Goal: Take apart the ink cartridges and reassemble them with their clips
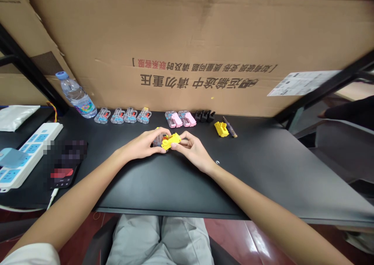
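Both hands meet over the middle of the black table. My left hand curls round a small clear plastic part joined to a yellow plastic piece. My right hand pinches the right end of that yellow piece with fingertips. Behind them, along the cardboard wall, lie several clear plastic assemblies, two clear-and-pink ones, small black parts, another yellow part and a small screwdriver.
A water bottle lies at the back left. A white power strip and a phone on a cable sit at the left. A large cardboard box walls off the back. Black frame bars slant at both sides.
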Available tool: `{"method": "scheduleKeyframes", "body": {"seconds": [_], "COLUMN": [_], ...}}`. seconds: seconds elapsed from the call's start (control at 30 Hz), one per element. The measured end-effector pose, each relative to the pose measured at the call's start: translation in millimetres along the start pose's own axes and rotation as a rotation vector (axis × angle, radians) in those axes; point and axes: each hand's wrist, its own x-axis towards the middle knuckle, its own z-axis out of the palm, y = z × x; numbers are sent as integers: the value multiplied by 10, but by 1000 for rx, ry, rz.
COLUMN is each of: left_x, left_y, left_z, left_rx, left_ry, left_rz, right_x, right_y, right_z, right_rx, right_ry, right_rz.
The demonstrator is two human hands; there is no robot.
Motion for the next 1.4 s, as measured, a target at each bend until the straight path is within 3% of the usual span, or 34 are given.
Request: {"method": "scheduleKeyframes", "body": {"seconds": [0.2,0.33,0.53,0.8,0.93,1.07,1.17,1.3,1.4], "left_x": [-17,-24,-9,-45,-19,11,22,31,39], "left_y": [20,1,-8,-44,4,102,140,134,135], "left_z": [-29,-46,-11,92,97,87,30,-45,-7], "left_rx": [9,-70,33,229,167,35,-77,-179,-174], "left_ry": [-10,89,151,200,282,263,291,466,384], "left_rz": [-18,-36,146,237,154,14,-8,-48,-58], "right_x": [-3,-9,-16,-69,-79,-83,-64,-37,-51], "right_y": [-24,-113,-194,-234,-265,-258,-251,-250,-252], "right_z": [28,31,-25,21,24,5,-38,-84,-59], "right_rx": [6,56,167,205,184,-62,-117,-16,-75], "right_ry": [31,93,201,-21,-52,-61,6,168,114], "right_rz": [11,-19,-17,76,42,-19,-24,-102,-67]}}
